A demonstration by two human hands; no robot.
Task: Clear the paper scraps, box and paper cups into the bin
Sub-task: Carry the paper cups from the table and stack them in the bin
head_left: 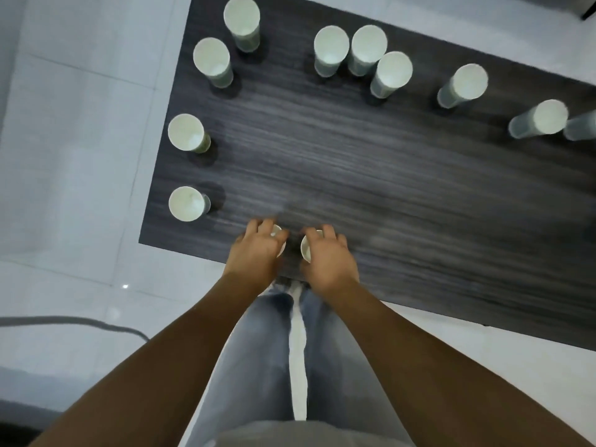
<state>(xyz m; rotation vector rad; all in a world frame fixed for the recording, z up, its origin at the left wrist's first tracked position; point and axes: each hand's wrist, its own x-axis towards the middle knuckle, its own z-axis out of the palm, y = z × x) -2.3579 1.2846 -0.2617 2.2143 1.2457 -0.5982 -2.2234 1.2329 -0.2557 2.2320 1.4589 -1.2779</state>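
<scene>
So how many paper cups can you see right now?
12: four down the table's left side, three clustered at the far middle, three far right, one under each hand. More may sit off-frame.

A dark wood-grain table (371, 175) stands on a pale tiled floor (80, 130). Paper cups stand upright on it: four down the left edge (186, 133), three clustered at the far middle (367, 48), three more toward the right (467, 82). Two cups sit at the near edge (306, 248), under a person's hands.
</scene>
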